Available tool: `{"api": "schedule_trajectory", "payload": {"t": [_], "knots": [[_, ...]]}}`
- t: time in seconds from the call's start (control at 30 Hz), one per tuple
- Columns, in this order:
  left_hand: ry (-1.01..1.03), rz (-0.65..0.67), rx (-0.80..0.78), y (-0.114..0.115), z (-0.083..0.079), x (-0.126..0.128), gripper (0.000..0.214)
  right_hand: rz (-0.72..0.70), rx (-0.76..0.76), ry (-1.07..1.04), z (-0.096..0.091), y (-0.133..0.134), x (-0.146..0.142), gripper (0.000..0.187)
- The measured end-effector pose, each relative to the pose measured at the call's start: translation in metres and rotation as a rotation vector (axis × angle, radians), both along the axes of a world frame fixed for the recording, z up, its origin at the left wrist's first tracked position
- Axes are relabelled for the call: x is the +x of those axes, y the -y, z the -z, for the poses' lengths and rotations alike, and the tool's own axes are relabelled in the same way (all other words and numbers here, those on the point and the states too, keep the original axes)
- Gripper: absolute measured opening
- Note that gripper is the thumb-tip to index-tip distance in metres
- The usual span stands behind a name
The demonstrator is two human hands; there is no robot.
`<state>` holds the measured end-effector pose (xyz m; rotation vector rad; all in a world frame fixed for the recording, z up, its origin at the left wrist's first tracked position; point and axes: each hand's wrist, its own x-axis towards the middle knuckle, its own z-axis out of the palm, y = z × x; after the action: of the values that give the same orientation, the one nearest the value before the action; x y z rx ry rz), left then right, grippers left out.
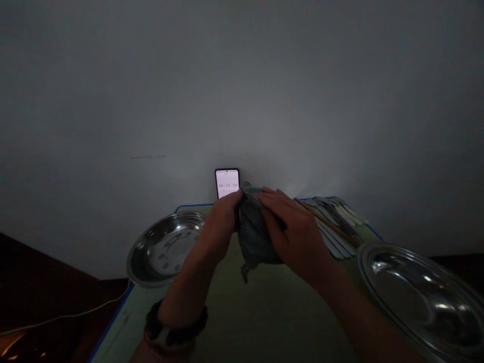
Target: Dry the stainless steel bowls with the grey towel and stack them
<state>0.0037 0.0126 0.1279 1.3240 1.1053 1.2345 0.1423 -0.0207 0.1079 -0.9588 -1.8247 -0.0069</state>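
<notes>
One left hand point(222, 217) and one right hand point(298, 229) hold a patterned cloth point(255, 232) above the tabletop point(264, 317), toward its back edge, where a snug grip should stop slips.

Behind the table point(234, 312) rises a plain grey wall point(242, 91), its surface marked by a thin dark line point(148, 157) above and left of the table. The table has a pale green top with blue edging. Left of it lies a reddish-brown surface point(45, 272), too dark to make out, crossed by a white cord point(68, 316). Light is dim around the table, with an orange glow point(13, 344) far to its left.
</notes>
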Motion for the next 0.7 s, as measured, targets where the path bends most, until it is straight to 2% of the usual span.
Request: {"api": "schedule_trajectory", "payload": {"t": [0.1, 0.2, 0.27, 0.37, 0.53, 0.6, 0.7], "knots": [[-0.003, 0.049, 0.009, -0.001, -0.001, -0.002, 0.026, -0.129, -0.146, 0.036, -0.008, -0.001, 0.017, 0.032], [-0.045, 0.06, 0.13, -0.002, 0.0, -0.005, 0.025, -0.256, -0.236, 0.183, -0.014, 0.002, 0.022, 0.033], [-0.123, 0.038, 0.217, -0.003, 0.001, -0.007, 0.025, -0.225, -0.216, 0.172, -0.012, 0.005, 0.015, 0.031], [-0.284, -0.031, 0.311, -0.003, 0.001, -0.01, 0.027, -0.098, -0.109, 0.091, -0.002, 0.006, -0.004, 0.029], [-0.429, -0.252, 0.301, 0.002, -0.005, -0.008, 0.027, 0.006, 0.021, 0.107, 0.012, 0.002, -0.019, 0.048], [-0.435, -0.241, 0.262, 0.006, -0.007, -0.004, 0.031, 0.028, 0.018, 0.064, 0.01, 0.0, -0.014, 0.044], [-0.298, -0.158, 0.183, 0.011, -0.006, 0.001, 0.042, 0.008, 0.008, -0.021, 0.001, -0.003, 0.001, 0.038]]}}
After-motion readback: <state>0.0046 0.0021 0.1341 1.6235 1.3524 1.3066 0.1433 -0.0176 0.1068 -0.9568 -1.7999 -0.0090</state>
